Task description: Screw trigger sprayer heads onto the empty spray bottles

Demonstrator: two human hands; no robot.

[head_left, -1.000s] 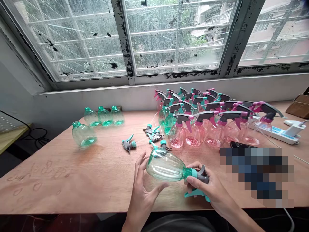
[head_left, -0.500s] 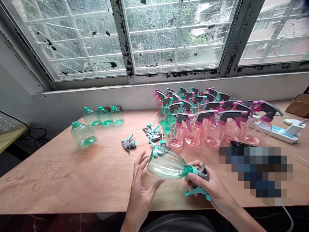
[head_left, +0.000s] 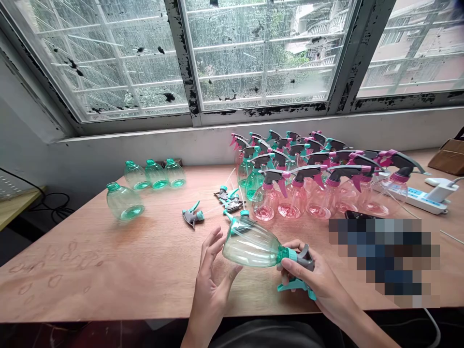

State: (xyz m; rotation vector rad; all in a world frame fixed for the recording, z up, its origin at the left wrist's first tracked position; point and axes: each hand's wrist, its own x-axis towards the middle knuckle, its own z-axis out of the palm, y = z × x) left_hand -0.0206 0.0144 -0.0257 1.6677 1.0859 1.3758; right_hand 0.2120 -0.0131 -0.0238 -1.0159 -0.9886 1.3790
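Your right hand is clenched around the sprayer at the neck of a green bottle. The teal trigger sticks out below your fingers.

The bottle lies on its side in the air just above the near edge of the surface, neck to your right, base to your left and tipped slightly up.

Your left hand is released, with the fingers spread beside the base. The thumb touches the bottle's underside; whether the fingers touch the base, I cannot tell.

Elsewhere on the surface:
- Loose sprayers lie just behind the bottle, with one more to their left.
- A bare bottle stands alone far left, and three bare bottles stand in a row behind it, near the wall.
- Finished bottles, pink and green with sprayers on, stand crowded at the back right.
- A power strip lies just right of them.
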